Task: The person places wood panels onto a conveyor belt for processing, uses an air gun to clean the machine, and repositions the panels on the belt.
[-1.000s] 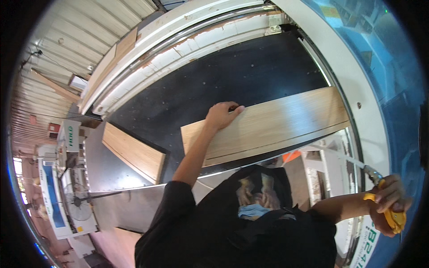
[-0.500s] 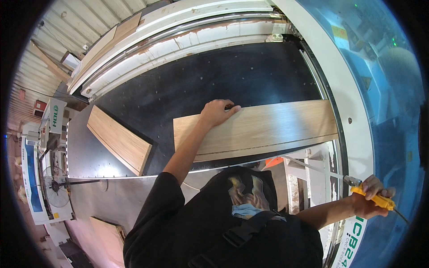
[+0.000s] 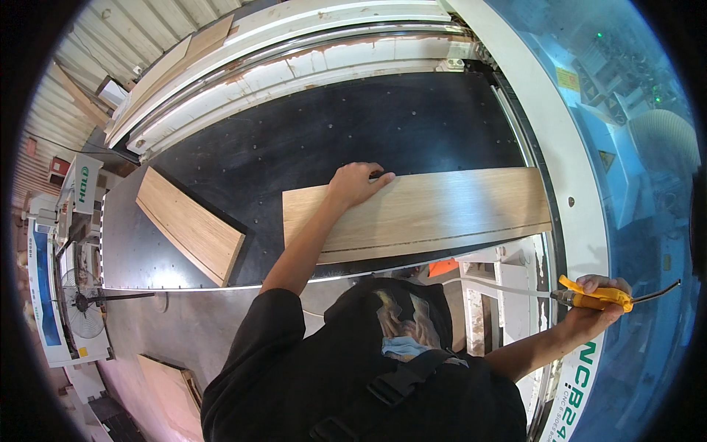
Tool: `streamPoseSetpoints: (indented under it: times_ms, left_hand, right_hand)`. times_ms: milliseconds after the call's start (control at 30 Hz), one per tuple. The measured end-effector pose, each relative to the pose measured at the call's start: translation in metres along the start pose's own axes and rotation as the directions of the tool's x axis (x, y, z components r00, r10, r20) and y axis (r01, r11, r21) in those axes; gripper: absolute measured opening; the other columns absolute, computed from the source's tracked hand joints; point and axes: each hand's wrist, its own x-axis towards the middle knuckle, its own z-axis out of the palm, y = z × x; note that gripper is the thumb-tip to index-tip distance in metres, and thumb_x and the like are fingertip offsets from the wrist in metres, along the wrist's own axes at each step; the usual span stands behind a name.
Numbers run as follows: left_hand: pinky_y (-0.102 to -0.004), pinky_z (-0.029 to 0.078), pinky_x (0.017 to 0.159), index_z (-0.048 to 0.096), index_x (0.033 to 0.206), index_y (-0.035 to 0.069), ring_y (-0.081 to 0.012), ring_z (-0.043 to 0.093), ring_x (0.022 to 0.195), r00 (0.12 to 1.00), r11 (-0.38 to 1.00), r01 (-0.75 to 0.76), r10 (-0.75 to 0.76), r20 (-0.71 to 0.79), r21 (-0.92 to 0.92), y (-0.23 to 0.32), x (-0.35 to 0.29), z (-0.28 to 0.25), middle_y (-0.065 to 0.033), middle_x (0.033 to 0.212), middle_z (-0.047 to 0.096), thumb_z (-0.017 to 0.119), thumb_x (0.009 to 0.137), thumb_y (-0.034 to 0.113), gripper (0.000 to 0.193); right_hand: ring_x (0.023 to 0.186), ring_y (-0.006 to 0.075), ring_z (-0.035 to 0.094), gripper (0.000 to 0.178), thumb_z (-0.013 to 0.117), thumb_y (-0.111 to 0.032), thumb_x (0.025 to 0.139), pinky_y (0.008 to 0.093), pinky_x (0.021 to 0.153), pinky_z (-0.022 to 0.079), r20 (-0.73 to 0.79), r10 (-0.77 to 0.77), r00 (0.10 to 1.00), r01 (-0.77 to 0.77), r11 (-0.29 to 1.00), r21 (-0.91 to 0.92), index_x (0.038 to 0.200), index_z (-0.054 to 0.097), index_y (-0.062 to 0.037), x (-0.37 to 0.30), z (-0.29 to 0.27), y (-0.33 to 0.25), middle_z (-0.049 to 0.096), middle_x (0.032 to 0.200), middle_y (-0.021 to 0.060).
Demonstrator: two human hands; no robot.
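Observation:
A long light-wood board (image 3: 442, 206) with a groove along its near side lies on the black machine table (image 3: 324, 121). My left hand (image 3: 355, 184) is on the board's far edge, its fingers curled there and its thumb on the wood. Out to the right, my right hand (image 3: 600, 300) is closed around a yellow air blow gun (image 3: 605, 293). The gun's thin bent nozzle points right, and a pale hose (image 3: 501, 288) runs from its other end toward my body. A shorter wooden board (image 3: 190, 227) lies slanted on the table at the left.
A white machine frame with a blue see-through cover (image 3: 648, 191) stands along the right. A white beam (image 3: 309, 62) spans the table's far side. At the lower left are a fan (image 3: 79, 302) and a panel (image 3: 169, 390) near the floor.
My right hand has moved up with the blow gun and turned it, so the nozzle now points right and slightly up instead of downward. My left hand stays on the board.

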Motion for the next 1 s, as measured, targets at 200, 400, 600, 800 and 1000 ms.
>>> streamPoseSetpoints:
  times_ms: [200,400,600,800,1000]
  left_hand:
    - [-0.0421,0.058,0.091,0.080,0.114,0.011,-0.0317,0.075,0.100,1.000,1.000,0.001,-0.001,-0.008,0.002,0.000,0.000,0.000,-0.0128,0.110,0.079,0.059,0.099,0.058,0.053]
    - [-0.0424,0.058,0.091,0.080,0.114,0.012,-0.0323,0.075,0.099,1.000,1.000,-0.008,0.008,-0.018,0.006,-0.001,0.000,0.002,-0.0129,0.109,0.079,0.058,0.099,0.059,0.054]
    - [-0.0427,0.058,0.090,0.080,0.113,0.012,-0.0322,0.075,0.098,1.000,1.000,-0.007,0.007,-0.015,0.006,-0.001,0.000,0.002,-0.0127,0.107,0.079,0.058,0.098,0.060,0.054]
    - [-0.0424,0.058,0.090,0.080,0.112,0.011,-0.0321,0.075,0.098,1.000,1.000,-0.008,0.008,-0.008,-0.021,-0.004,0.001,0.003,-0.0131,0.107,0.079,0.058,0.099,0.058,0.054]
    - [-0.0420,0.058,0.090,0.080,0.112,0.011,-0.0321,0.075,0.098,0.998,0.999,-0.033,0.032,-0.055,-0.015,-0.003,-0.002,0.003,-0.0132,0.108,0.079,0.058,0.099,0.057,0.053]
  right_hand:
    - [0.078,0.0248,0.073,0.053,0.065,-0.055,0.098,0.0384,0.081,0.063,-0.050,0.013,0.999,-0.017,0.997,-0.070,0.113,0.054,-0.0054,-0.002,-0.002,0.000,0.071,0.084,0.0163]
    - [0.078,0.0234,0.073,0.049,0.065,-0.050,0.100,0.0366,0.081,0.062,-0.058,0.026,0.998,-0.035,0.986,-0.166,0.111,0.058,-0.0035,-0.004,0.001,-0.001,0.072,0.086,0.0154]
    - [0.079,0.0175,0.071,0.047,0.065,-0.048,0.102,0.0311,0.077,0.061,-0.193,0.011,0.981,-0.099,0.887,-0.450,0.113,0.064,-0.0016,-0.007,0.009,0.000,0.073,0.086,0.0125]
    - [0.081,0.0108,0.069,0.047,0.069,-0.047,0.100,0.0229,0.066,0.050,-0.333,-0.043,0.942,-0.244,0.592,-0.768,0.114,0.071,-0.0029,-0.009,0.013,0.015,0.075,0.088,0.0068]
    - [0.084,0.0210,0.072,0.047,0.069,-0.043,0.101,0.0329,0.079,0.055,-0.422,0.001,0.907,-0.391,0.376,-0.840,0.119,0.072,0.0004,-0.044,-0.056,0.060,0.077,0.093,0.0117]
